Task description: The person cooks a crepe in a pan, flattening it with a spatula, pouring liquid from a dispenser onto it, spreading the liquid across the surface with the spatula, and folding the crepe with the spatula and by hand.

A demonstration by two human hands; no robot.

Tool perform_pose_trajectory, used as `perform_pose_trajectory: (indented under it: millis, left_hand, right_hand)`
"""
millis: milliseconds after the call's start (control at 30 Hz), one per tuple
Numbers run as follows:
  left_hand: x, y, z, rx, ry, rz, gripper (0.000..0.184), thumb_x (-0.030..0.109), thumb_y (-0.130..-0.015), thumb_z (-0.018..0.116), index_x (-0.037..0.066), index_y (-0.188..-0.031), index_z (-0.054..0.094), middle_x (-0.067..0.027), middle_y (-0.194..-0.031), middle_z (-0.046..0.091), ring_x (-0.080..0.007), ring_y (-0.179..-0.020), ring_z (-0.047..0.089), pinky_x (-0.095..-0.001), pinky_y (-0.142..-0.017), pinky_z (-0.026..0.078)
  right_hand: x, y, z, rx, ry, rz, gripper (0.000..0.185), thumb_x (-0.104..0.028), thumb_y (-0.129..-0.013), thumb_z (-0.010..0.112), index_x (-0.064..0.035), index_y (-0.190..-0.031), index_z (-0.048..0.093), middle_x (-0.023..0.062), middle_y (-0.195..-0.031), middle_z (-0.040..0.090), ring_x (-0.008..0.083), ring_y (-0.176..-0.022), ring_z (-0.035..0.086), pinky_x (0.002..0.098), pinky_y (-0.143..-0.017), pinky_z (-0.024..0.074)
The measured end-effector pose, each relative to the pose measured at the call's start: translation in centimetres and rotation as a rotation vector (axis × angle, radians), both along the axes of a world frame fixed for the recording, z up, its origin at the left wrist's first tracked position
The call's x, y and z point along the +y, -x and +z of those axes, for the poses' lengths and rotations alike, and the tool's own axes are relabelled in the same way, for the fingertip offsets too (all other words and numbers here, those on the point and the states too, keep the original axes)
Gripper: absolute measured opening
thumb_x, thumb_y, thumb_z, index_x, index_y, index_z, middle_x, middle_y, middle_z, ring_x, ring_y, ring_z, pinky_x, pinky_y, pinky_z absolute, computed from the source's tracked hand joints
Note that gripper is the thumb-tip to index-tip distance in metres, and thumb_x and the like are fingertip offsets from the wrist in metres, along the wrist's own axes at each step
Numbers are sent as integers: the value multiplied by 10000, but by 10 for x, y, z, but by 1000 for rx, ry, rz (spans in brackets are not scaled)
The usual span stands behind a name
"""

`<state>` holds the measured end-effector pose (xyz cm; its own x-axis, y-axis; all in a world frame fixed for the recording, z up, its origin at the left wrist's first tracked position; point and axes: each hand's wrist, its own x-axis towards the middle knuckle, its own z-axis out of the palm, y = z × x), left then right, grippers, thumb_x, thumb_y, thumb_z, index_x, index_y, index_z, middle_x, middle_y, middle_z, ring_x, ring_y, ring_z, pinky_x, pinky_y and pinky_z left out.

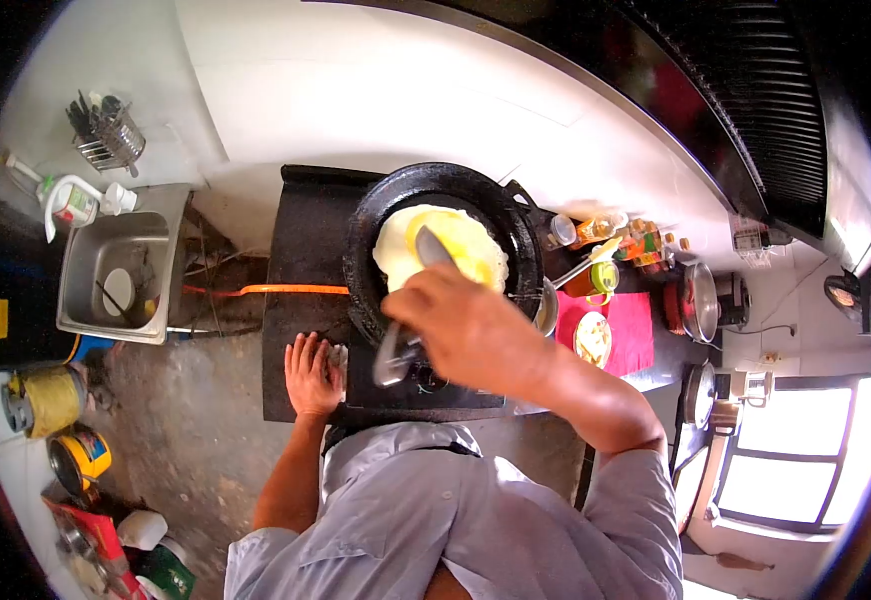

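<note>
A black round pan sits on the dark stove top, with a pale flat pancake spread in it and yellow egg on its upper side. My right hand is closed round a metal utensil above the near part of the pan. One end of the utensil rests over the yellow egg, and its other end points down toward the stove's front. My left hand lies flat at the stove's front left edge, beside a whitish cloth. Its fingers are apart.
Left of the stove is a metal sink with a bowl in it. An orange hose runs to the stove. On the right are a pink cloth, a food plate, a green-rimmed cup, several bottles and a pot.
</note>
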<state>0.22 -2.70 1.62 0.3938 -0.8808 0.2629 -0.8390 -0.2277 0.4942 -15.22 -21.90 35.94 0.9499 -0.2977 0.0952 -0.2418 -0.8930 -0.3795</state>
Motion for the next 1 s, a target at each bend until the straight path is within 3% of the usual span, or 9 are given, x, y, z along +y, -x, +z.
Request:
perform_pose_trajectory:
  millis: [33, 133, 367, 467, 600, 733, 767, 900, 1000]
  left_hand:
    - [-2, 2, 2, 4, 21, 20, 462, 171, -834, 636, 51, -1278, 689, -158, -1458, 592, -384, -1443, 464, -551, -1236, 297]
    - [-1, 1, 9, 40, 21, 13, 423, 143, -874, 645, 40, -1281, 685, -157, -1467, 585, -386, -1454, 452, -550, -1240, 296]
    - [-1, 2, 2, 17, 40, 30, 416, 146, -872, 619, 49, -1270, 695, -157, -1459, 592, -387, -1444, 466, -556, -1234, 304]
    - [-1, 1, 1, 7, 45, 24, 426, 153, -869, 616, 50, -1275, 693, -156, -1461, 592, -386, -1445, 465, -555, -1233, 305]
    - [-1, 1, 0, 19, 51, 28, 439, 160, -864, 620, 49, -1283, 691, -154, -1464, 590, -386, -1448, 463, -553, -1233, 306]
    - [-1, 1, 2, 17, 37, 23, 443, 156, -861, 623, 49, -1286, 691, -150, -1467, 589, -385, -1448, 463, -550, -1234, 307]
    - [-1, 1, 3, 15, 36, 19, 443, 154, -861, 624, 50, -1286, 691, -149, -1467, 589, -384, -1447, 463, -549, -1234, 308]
    - [-2, 2, 3, 5, 31, 26, 426, 150, -869, 626, 54, -1278, 695, -147, -1464, 591, -384, -1444, 466, -547, -1233, 310]
    - [-3, 3, 3, -4, 38, 33, 423, 156, -866, 624, 58, -1270, 702, -149, -1454, 600, -381, -1436, 477, -543, -1231, 313]
  right_hand:
    - [-10, 11, 5, -62, -50, -33, 460, 113, -683, 653, -47, -1111, 607, 144, -1038, 605, 382, -1055, 622, 462, -958, 532]
    - [-41, 40, -7, -62, 51, -51, 423, 110, -731, 636, -53, -1120, 624, 140, -1065, 620, 357, -1112, 615, 439, -943, 545]
    - [-44, 41, -46, 41, 156, -70, 365, 37, -761, 650, -56, -1112, 627, 109, -1037, 608, 316, -1053, 621, 400, -888, 562]
    - [-33, 26, -53, 107, 162, -52, 450, 90, -697, 681, -46, -1118, 598, 123, -1092, 600, 339, -1082, 611, 410, -927, 540]
    - [-19, 9, -64, 111, 186, -14, 383, 41, -725, 698, -69, -1081, 607, 98, -1056, 597, 307, -1080, 606, 386, -896, 545]
    - [-1, -2, -65, 49, 269, 63, 168, -123, -810, 652, -96, -971, 611, 83, -934, 593, 267, -988, 621, 347, -832, 555]
    - [6, -1, -62, 119, 206, 74, 300, -73, -770, 673, -67, -1065, 621, 100, -1071, 605, 278, -1083, 605, 347, -914, 548]
    - [29, 7, -52, 128, 132, 131, 292, -98, -793, 660, -39, -1078, 631, 122, -1124, 615, 286, -1111, 607, 346, -934, 553]
    - [39, 19, -40, -14, 180, 161, 174, -168, -806, 655, -77, -941, 593, 63, -929, 555, 233, -962, 591, 308, -830, 554]
